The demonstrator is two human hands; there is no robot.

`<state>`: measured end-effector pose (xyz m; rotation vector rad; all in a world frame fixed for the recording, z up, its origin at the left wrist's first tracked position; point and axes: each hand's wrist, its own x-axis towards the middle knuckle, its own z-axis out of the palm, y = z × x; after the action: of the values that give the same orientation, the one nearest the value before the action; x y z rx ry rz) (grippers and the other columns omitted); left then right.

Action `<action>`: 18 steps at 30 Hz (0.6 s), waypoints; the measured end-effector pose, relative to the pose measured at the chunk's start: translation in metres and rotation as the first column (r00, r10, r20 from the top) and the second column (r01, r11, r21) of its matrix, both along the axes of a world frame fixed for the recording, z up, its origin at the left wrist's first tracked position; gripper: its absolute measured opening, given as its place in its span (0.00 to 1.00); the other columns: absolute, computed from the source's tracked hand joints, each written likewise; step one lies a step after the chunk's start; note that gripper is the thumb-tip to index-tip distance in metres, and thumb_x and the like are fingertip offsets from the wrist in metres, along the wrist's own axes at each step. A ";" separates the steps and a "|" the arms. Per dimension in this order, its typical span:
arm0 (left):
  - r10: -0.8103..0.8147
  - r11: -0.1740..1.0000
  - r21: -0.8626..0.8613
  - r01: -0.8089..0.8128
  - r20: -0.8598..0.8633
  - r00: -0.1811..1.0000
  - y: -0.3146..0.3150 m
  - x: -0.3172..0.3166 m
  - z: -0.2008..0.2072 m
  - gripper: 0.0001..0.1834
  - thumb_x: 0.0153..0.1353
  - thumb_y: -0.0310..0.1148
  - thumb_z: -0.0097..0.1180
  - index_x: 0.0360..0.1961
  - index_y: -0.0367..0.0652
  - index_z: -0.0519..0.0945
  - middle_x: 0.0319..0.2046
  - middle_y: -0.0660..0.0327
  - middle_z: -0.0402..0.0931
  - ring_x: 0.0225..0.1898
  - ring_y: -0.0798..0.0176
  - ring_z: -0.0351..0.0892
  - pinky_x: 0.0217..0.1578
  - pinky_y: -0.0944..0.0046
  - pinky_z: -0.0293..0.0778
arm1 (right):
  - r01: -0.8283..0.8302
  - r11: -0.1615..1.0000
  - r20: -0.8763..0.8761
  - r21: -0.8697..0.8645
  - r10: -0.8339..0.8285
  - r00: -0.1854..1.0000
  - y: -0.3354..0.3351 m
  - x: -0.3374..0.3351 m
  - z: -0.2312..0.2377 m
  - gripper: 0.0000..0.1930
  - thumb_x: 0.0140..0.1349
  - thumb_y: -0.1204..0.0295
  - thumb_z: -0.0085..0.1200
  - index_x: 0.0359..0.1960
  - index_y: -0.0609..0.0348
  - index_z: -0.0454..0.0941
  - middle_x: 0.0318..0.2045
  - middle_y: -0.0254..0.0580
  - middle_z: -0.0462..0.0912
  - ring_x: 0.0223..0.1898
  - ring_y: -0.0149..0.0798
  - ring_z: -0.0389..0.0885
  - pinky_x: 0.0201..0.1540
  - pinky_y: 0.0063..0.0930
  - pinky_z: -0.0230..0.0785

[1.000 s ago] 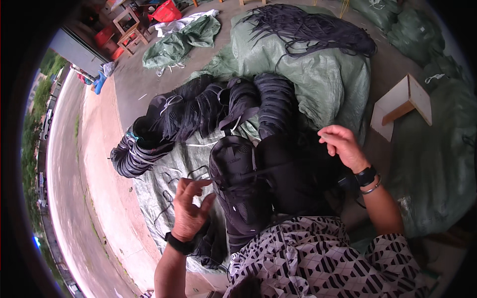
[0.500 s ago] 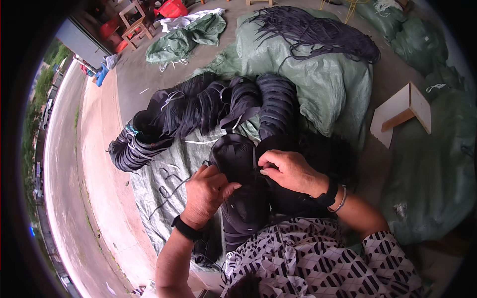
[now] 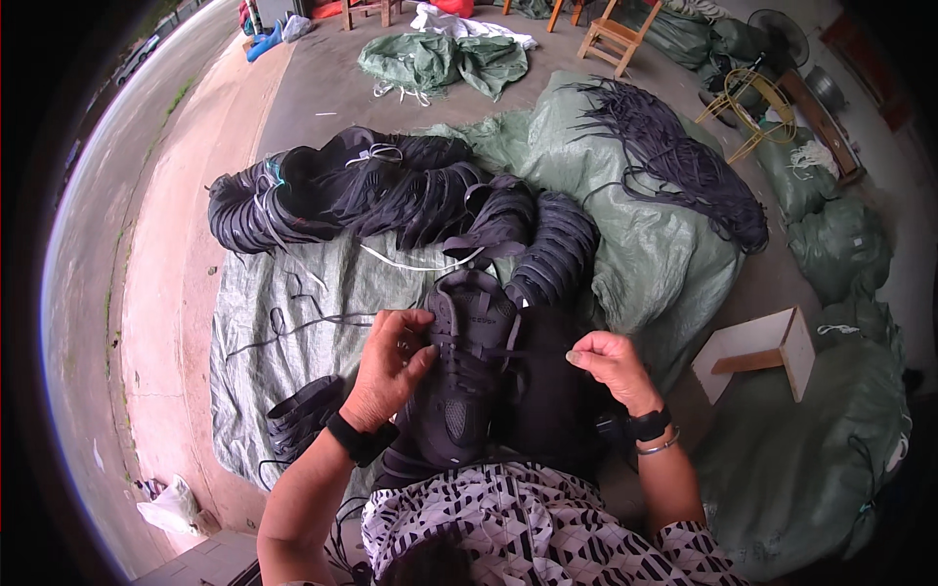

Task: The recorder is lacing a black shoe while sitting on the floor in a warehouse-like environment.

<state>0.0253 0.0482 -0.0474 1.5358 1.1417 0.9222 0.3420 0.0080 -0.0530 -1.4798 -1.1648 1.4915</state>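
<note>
A black shoe upper (image 3: 454, 410) lies on my lap with its heel end away from me. Black laces cross over its middle. My left hand (image 3: 393, 356) is closed at the upper's left edge, fingertips gripping it near the eyelets. From the right side of the upper a black shoelace (image 3: 528, 354) runs out sideways to my right hand (image 3: 614, 369), which pinches it between thumb and fingers. The dark lace blends into my dark trousers, so part of it is hard to see.
Beyond my lap, nested black shoe uppers (image 3: 381, 190) lie in rows on a green woven sheet (image 3: 293, 342). A bundle of black laces (image 3: 674, 161) rests on green sacking. Right are a board stand (image 3: 757, 356) and full sacks (image 3: 821, 459); a wooden chair (image 3: 618, 44) stands farther back.
My right hand has moved from the upper out to the right, drawing a lace across. The left hand stays by the upper's left edge. The upper now shows its laced front, and the whole view has shifted.
</note>
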 end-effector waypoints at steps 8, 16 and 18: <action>0.004 0.999 -0.034 -0.011 -0.194 0.981 -0.007 -0.012 -0.007 0.09 0.59 0.29 0.58 0.35 0.37 0.71 0.24 0.64 0.69 0.28 0.72 0.66 0.30 0.70 0.67 | -0.257 0.815 0.422 0.520 0.016 0.906 0.007 -0.066 0.041 0.06 0.54 0.75 0.62 0.31 0.62 0.77 0.24 0.40 0.75 0.25 0.33 0.77 0.29 0.24 0.70; 0.112 0.990 0.102 -0.097 -0.157 0.981 -0.008 -0.014 -0.005 0.08 0.60 0.28 0.56 0.34 0.38 0.69 0.26 0.57 0.72 0.28 0.66 0.74 0.30 0.65 0.71 | -0.391 0.745 0.494 0.541 0.096 0.864 0.009 -0.102 0.029 0.07 0.54 0.78 0.59 0.31 0.60 0.73 0.29 0.37 0.74 0.28 0.34 0.77 0.30 0.25 0.70; 0.083 0.996 0.031 -0.081 -0.063 0.995 -0.004 -0.014 0.003 0.07 0.62 0.28 0.55 0.34 0.39 0.69 0.25 0.59 0.72 0.26 0.69 0.74 0.28 0.66 0.70 | -0.281 0.938 0.213 0.203 0.238 0.948 0.005 -0.098 0.029 0.07 0.57 0.78 0.57 0.35 0.62 0.71 0.28 0.34 0.74 0.28 0.26 0.75 0.30 0.23 0.69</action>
<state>0.0118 0.0438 -0.0447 1.5612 1.2505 0.9532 0.2444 0.0133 -0.0240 -1.3652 -1.6440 1.3511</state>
